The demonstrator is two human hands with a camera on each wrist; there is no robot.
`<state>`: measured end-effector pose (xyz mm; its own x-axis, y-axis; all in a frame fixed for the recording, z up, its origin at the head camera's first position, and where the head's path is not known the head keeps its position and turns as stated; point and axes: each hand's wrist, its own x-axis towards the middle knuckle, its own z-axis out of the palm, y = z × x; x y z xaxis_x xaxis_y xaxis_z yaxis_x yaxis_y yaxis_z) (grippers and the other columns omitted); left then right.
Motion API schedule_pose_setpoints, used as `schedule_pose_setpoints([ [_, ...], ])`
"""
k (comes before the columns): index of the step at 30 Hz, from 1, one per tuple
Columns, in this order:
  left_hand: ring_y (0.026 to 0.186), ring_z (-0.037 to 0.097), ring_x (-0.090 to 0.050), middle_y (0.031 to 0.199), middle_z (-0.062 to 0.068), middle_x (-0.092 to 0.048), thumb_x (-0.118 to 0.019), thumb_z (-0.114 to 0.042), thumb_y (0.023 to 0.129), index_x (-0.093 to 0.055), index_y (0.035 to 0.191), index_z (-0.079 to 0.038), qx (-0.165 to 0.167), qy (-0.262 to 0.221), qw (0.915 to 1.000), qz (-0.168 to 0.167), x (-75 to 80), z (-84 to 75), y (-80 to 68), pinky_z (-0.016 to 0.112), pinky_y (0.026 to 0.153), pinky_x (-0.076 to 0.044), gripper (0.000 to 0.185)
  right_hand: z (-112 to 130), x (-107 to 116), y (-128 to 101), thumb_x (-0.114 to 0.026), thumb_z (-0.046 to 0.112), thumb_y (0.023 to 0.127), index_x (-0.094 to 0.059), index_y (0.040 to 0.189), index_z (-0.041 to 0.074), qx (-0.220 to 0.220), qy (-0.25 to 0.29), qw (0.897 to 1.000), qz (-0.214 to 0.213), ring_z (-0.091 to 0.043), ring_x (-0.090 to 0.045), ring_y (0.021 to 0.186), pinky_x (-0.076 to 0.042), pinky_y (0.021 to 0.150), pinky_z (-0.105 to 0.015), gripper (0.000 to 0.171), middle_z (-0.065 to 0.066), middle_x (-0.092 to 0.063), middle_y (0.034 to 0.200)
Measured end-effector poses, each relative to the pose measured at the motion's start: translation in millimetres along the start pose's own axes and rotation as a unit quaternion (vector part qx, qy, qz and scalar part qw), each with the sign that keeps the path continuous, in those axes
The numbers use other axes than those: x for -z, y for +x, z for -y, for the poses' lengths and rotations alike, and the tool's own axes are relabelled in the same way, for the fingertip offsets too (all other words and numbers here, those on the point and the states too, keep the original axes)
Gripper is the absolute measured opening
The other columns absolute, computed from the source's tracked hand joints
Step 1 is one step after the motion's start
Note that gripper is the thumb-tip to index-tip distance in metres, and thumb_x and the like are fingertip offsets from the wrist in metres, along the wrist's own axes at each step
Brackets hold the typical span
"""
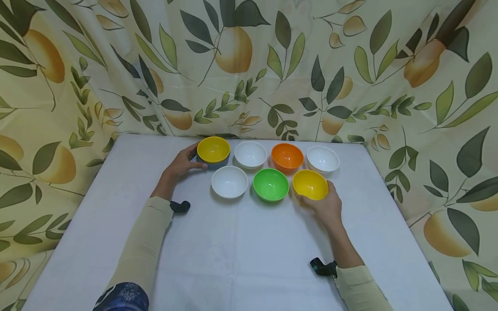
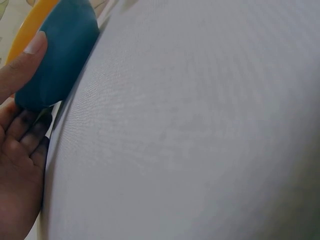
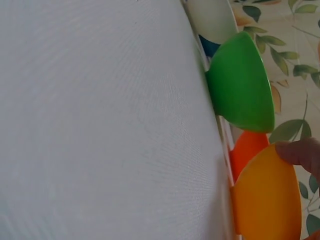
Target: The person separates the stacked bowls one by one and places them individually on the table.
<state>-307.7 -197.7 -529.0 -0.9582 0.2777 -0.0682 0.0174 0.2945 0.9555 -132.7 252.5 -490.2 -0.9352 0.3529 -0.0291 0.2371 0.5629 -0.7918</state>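
Left hand: the left hand (image 1: pixel 182 165) sits at the back-left of the bowl cluster, fingers curled round the side of the blue bowl (image 1: pixel 218 164), thumb on its wall; the left wrist view shows that thumb (image 2: pixel 22 60) pressed on the blue surface.
Stack on the left: a yellow bowl (image 1: pixel 213 149) is nested inside the blue bowl, so only a thin blue sliver peeks out beneath it from the head camera.
Right hand: the right hand (image 1: pixel 326 205) grips the second yellow bowl (image 1: pixel 310 184) at the front-right, fingers wrapped round its near side; most of those fingers are hidden behind the bowl, and the bowl looks tilted.
Right wrist view: only one fingertip (image 3: pixel 300 152) shows on the yellow rim, cut off at the frame edge.
Back row: white bowl (image 1: pixel 250 154), orange bowl (image 1: pixel 287 157), another white bowl at the far right (image 1: pixel 323 159), all upright and close together.
Front row: a white bowl in front (image 1: pixel 229 182), then the green bowl (image 1: pixel 270 185) just beside the held yellow one.
Surface: everything rests on a white table (image 1: pixel 233 255), with a leaf-and-fruit curtain (image 1: pixel 389 65) hung behind.
Hard to make out: whether the held yellow bowl touches the table cannot be told; the wrist cameras (image 1: pixel 180 206) show only as dark lumps by the sleeves.
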Motion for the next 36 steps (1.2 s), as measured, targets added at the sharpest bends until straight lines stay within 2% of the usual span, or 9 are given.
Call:
schedule_pose_setpoints([
  [8, 0.159, 0.025, -0.021, 0.172, 0.005, -0.029, -0.091, -0.006, 0.082, -0.031, 0.167, -0.015, -0.010, -0.009, 0.9999, 0.002, -0.7, -0.4, -1.0, 0.040, 0.129, -0.017, 0.104, -0.2, 0.4, -1.8, -0.087, 0.025, 0.081, -0.034, 0.157, 0.000, -0.009, -0.009, 1.000, 0.003, -0.039, -0.049, 0.129, -0.043, 0.112, -0.056, 0.096, -0.022, -0.051, 0.146],
  [19, 0.160, 0.027, -0.017, 0.173, 0.007, -0.025, -0.089, -0.003, 0.084, -0.029, 0.167, -0.014, 0.014, 0.003, 0.9999, 0.005, 1.3, 0.4, 4.0, 0.041, 0.130, -0.014, 0.104, 0.7, 1.4, -6.3, -0.087, 0.024, 0.082, -0.031, 0.159, -0.001, -0.012, -0.013, 1.000, 0.006, -0.040, -0.048, 0.131, -0.043, 0.114, -0.059, 0.099, -0.024, -0.049, 0.149],
  [26, 0.159, 0.025, -0.020, 0.172, 0.004, -0.028, -0.092, -0.007, 0.081, -0.032, 0.167, -0.018, 0.007, -0.002, 1.0000, 0.001, 1.5, 2.6, 2.9, 0.040, 0.130, -0.016, 0.106, 0.4, 1.2, -7.5, -0.087, 0.024, 0.082, -0.029, 0.160, 0.000, -0.014, -0.013, 1.000, 0.005, -0.040, -0.047, 0.132, -0.042, 0.115, -0.059, 0.100, -0.024, -0.048, 0.150],
  [36, 0.159, 0.025, -0.021, 0.172, 0.004, -0.029, -0.093, -0.008, 0.080, -0.032, 0.166, -0.016, -0.002, -0.007, 1.0000, 0.002, 2.0, 3.3, 2.8, 0.040, 0.129, -0.018, 0.106, -0.2, -0.4, -5.8, -0.086, 0.025, 0.081, -0.028, 0.161, 0.001, -0.017, -0.017, 1.000, 0.001, -0.040, -0.047, 0.133, -0.042, 0.115, -0.058, 0.102, -0.023, -0.047, 0.151],
])
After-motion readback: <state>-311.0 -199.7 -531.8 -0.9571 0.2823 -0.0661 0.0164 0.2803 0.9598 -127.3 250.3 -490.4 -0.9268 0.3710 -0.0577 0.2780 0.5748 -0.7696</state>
